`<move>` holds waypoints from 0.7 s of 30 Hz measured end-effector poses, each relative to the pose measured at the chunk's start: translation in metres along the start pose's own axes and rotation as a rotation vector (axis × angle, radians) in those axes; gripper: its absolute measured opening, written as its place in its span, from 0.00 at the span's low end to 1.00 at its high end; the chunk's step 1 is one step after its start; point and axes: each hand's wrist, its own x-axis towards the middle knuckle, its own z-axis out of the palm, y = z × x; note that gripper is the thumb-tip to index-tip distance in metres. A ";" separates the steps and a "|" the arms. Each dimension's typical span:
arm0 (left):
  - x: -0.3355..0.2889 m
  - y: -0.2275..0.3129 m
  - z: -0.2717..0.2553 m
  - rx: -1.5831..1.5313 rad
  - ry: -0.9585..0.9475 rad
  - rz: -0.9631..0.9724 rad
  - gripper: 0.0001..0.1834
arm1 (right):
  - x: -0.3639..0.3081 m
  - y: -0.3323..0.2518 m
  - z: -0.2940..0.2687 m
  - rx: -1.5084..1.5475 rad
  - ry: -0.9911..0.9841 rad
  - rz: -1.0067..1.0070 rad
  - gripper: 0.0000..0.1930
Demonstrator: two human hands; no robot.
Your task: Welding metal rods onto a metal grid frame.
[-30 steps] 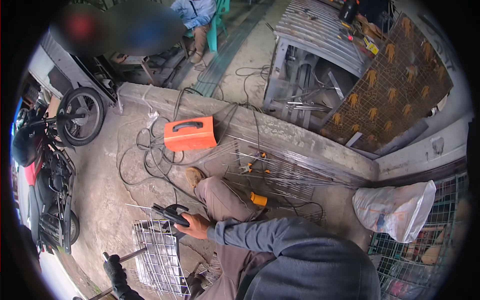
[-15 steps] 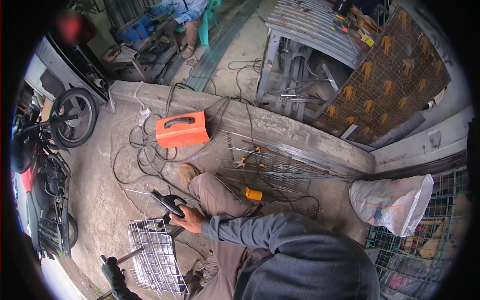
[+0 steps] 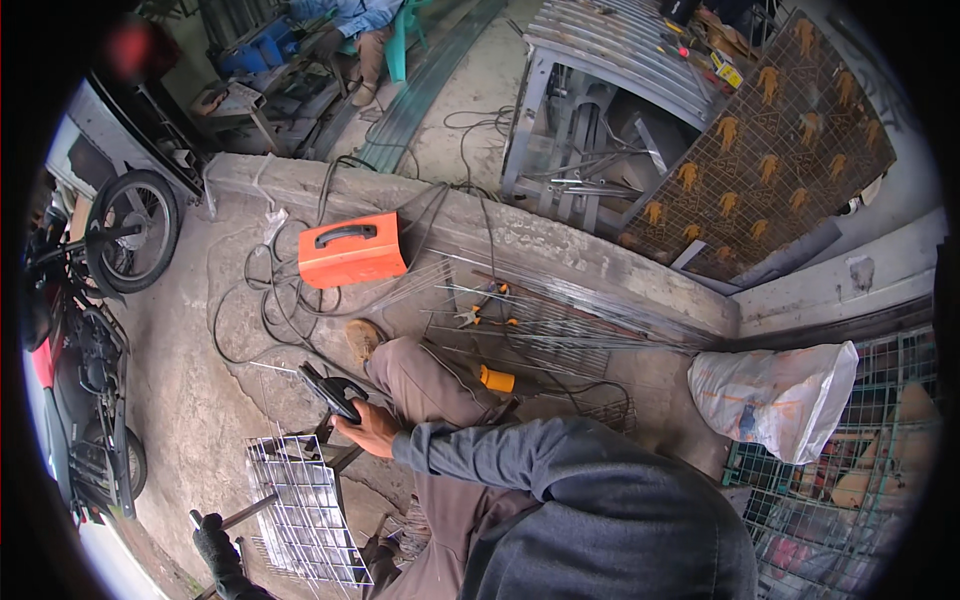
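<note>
My right hand [image 3: 368, 428], bare, is closed round the grip of a black welding electrode holder [image 3: 328, 392]. From its jaws a thin welding rod [image 3: 272, 366] sticks out to the left. At the lower left my left hand [image 3: 216, 548], in a dark glove, is closed on a metal bar [image 3: 250, 511] whose far end lies over the welded wire mesh [image 3: 305, 505]. Glove and shadow partly hide that grip. The mesh is a tilted grid of thin bright rods, below the electrode holder and clear of it.
An orange welding machine [image 3: 350, 250] stands ahead with looped cables [image 3: 268, 300] beside it. Pliers [image 3: 468, 317], a yellow cup-like piece [image 3: 496, 379] and loose rods [image 3: 560, 335] lie to the right. A motorcycle [image 3: 95, 370] stands left, a white sack [image 3: 775, 398] right. Another person [image 3: 365, 30] sits beyond the ledge.
The whole view has shifted slightly, so things appear a little further left and up. Both hands keep their grips; the electrode holder stays in about the same place over the ground.
</note>
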 end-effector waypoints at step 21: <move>-0.039 0.046 0.026 0.143 0.008 -0.030 0.20 | 0.031 0.075 -0.011 0.051 0.054 -0.104 0.16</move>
